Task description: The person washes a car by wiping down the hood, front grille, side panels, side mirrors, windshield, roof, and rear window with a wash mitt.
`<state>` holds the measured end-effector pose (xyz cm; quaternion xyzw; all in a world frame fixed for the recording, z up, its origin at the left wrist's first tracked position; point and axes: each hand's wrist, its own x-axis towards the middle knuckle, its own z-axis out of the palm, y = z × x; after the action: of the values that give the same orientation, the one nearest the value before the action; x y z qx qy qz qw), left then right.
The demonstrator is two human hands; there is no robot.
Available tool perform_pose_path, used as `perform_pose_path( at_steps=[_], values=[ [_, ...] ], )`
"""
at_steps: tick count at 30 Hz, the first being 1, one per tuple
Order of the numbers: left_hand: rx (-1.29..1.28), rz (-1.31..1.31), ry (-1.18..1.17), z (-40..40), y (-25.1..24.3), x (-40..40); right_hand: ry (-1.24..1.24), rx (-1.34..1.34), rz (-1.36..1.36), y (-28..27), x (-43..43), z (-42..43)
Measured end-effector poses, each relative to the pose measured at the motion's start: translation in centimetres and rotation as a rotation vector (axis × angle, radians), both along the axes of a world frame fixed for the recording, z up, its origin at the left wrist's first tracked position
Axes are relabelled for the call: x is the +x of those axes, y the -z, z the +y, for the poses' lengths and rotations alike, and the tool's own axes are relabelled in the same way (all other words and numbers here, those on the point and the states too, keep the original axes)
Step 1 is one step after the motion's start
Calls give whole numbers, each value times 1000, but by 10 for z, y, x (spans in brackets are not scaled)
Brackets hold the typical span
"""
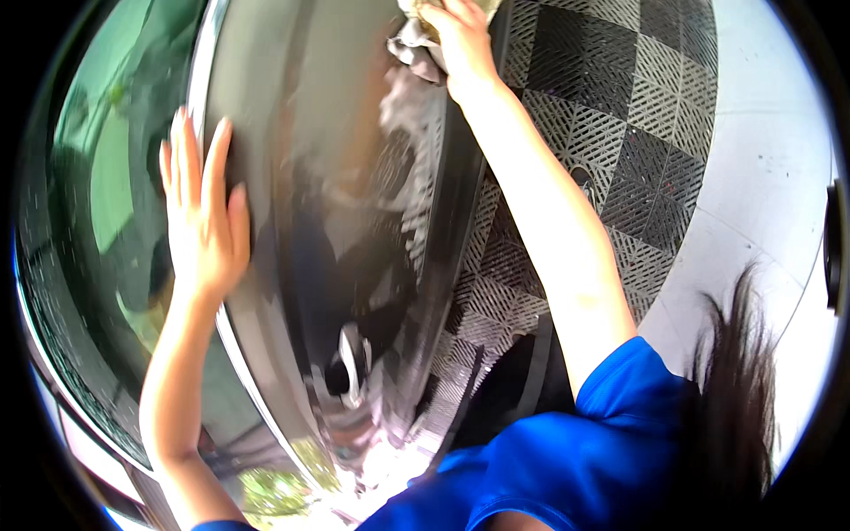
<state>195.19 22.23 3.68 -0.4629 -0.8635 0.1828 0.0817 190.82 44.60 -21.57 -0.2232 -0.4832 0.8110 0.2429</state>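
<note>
A dark, glossy car door (319, 126) fills the middle of the head view. My left hand (206, 232) lies with spread fingers across the chrome window trim (232, 345), between the side window glass (119, 179) and the painted panel; nothing is in it. At the top of the view, my right hand (465, 53) grips a crumpled light cloth (420, 56) near the lower part of the door. Part of the cloth and the fingertips is hidden or cut off by the frame's edge. The chrome door handle (350, 365) sits below, between my arms.
Beside the car runs a floor of black and grey slatted plastic tiles (584, 60). Further right is a pale, smooth floor (764, 179). A dark object (833, 245) stands at the far right rim. The door mirrors the floor pattern and bright surroundings.
</note>
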Motion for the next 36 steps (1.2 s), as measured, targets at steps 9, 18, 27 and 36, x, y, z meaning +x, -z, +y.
perform_pose_path(
  at_steps=[9, 18, 27, 36],
  values=[
    [119, 34, 42, 0, -1, -16, -304, -1203, -660, -49, 316, -275],
    [213, -118, -87, -17, 3, -10, -655, -1500, -867, -95, 190, -175],
    [260, -276, -148, 7, -43, -6, -188, -599, -247, -119, -25, 0],
    [289, -159, -86, 3, -27, -10, -157, -375, -198, -114, -127, 230]
  ],
)
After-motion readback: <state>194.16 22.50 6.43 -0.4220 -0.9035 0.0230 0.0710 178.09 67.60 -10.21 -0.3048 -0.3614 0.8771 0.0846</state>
